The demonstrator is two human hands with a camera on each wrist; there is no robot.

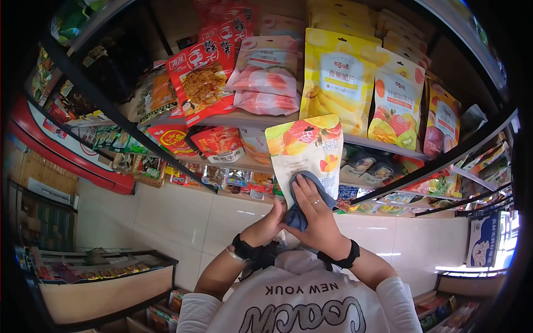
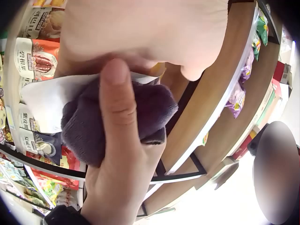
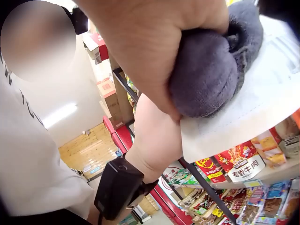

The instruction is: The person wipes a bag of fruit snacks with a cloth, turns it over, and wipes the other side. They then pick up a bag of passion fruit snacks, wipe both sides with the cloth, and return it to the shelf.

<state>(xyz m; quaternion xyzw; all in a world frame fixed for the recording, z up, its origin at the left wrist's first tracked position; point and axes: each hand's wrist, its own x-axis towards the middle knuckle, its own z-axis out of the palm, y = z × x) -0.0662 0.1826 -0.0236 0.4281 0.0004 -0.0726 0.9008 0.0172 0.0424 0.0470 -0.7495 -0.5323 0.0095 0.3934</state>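
A white snack pouch (image 1: pixel 304 145) with printed fruit across its top stands in front of the shelf, tilted slightly. My left hand (image 1: pixel 270 223) holds it by its lower left edge, fingers mostly hidden behind it. With my right hand (image 1: pixel 318 219), ring on one finger, I grip a bunched grey-blue cloth (image 1: pixel 297 215) and press it against the pouch's lower front. In the left wrist view the right thumb (image 2: pixel 118 108) lies over the cloth (image 2: pixel 82 124). The right wrist view shows the cloth (image 3: pixel 204 75) bulging out beside the pouch's white surface (image 3: pixel 239 122).
Behind the pouch, an upper shelf carries a yellow banana-chip pouch (image 1: pixel 337 83), a mixed-fruit pouch (image 1: pixel 395 100), pink pouches (image 1: pixel 265 77) and red snack bags (image 1: pixel 201 80). Black shelf posts (image 1: pixel 111 105) slant on both sides. Lower shelves hold more packets (image 1: pixel 219 145); tiled floor (image 1: pixel 161 216) lies below.
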